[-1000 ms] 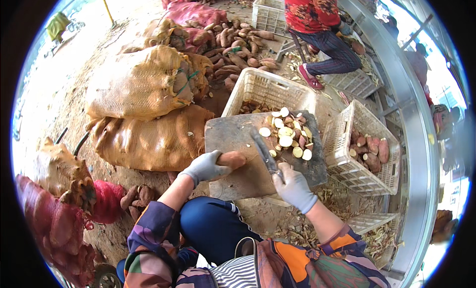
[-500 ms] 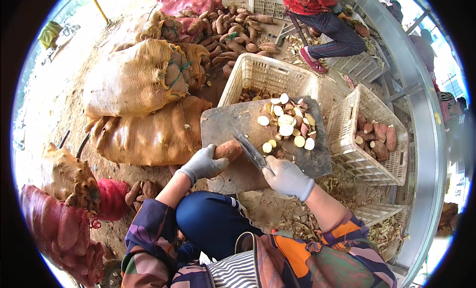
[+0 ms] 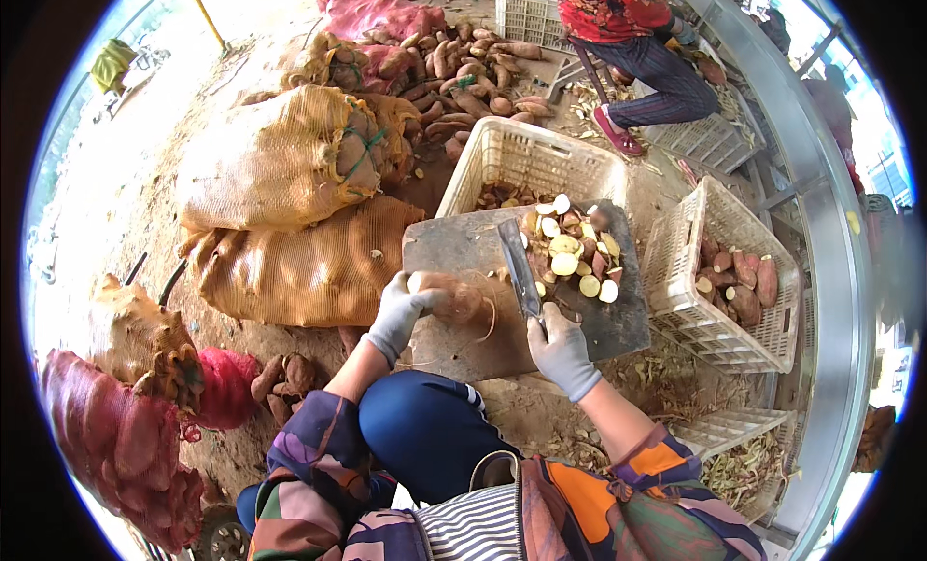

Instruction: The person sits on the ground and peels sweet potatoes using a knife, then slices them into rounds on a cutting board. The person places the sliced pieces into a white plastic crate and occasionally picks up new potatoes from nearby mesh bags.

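My left hand [image 3: 403, 315], in a pale grey glove, closes on a reddish sweet potato [image 3: 458, 300]. The root is smeared by motion over the left part of a dark, worn board [image 3: 454, 244]. A thin root strand hangs beside it. My right hand [image 3: 562, 356], gloved alike, grips the handle of a broad-bladed knife [image 3: 519, 266]. The blade points away from me, low over the board and apart from the held root. Just right of the blade lies a heap of cut sweet potato pieces [image 3: 570, 247], several showing pale cut faces.
Under the board's far side stands a cream crate [image 3: 541, 146] with trimmings inside. Another crate [image 3: 676, 262] at right holds trimmed sweet potatoes. Full mesh sacks [image 3: 280, 160] are stacked at left. Loose sweet potatoes [image 3: 473, 73] lie beyond. A person in red [image 3: 618, 40] sits far right.
The knife has swung from slanting beside the sweet potato to pointing away from me, nearer the cut pieces. My left hand has shifted slightly right, and the root in it blurs.
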Motion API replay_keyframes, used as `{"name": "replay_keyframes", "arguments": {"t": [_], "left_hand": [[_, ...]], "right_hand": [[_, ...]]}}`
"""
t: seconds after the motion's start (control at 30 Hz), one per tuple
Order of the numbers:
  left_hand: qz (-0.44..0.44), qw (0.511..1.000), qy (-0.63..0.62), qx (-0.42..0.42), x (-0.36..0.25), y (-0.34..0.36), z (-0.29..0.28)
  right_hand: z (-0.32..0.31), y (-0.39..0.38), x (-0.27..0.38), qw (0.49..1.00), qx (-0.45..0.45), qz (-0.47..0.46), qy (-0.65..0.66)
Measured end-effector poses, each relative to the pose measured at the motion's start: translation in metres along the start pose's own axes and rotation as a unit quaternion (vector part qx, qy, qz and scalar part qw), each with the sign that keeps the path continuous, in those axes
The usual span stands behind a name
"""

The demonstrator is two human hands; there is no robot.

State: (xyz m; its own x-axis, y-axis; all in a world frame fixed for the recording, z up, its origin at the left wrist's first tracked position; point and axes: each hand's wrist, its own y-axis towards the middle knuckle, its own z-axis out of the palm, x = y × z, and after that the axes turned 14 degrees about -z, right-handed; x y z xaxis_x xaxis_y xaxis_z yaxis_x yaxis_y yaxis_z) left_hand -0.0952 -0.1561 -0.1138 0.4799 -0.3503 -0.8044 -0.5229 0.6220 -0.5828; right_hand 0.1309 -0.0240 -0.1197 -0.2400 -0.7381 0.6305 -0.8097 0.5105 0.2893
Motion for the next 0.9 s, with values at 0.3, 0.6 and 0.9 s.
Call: {"name": "replay_keyframes", "arguments": {"t": [0.3, 0.6, 0.9], "left_hand": [[-0.1, 0.99, 0.096, 0.0, 0.017, -0.03, -0.008], [-0.106, 0.977, 0.184, -0.012, 0.001, -0.024, -0.002], [0.011, 0.979, 0.202, -0.015, 0.014, -0.03, -0.009]], "right_hand": [[-0.033, -0.026, 0.035, 0.995, 0.085, -0.009, -0.042], [-0.023, 0.008, 0.044, 0.96, 0.253, -0.009, -0.12], [0.025, 0.049, -0.014, 0.981, 0.189, 0.026, 0.044]]}}
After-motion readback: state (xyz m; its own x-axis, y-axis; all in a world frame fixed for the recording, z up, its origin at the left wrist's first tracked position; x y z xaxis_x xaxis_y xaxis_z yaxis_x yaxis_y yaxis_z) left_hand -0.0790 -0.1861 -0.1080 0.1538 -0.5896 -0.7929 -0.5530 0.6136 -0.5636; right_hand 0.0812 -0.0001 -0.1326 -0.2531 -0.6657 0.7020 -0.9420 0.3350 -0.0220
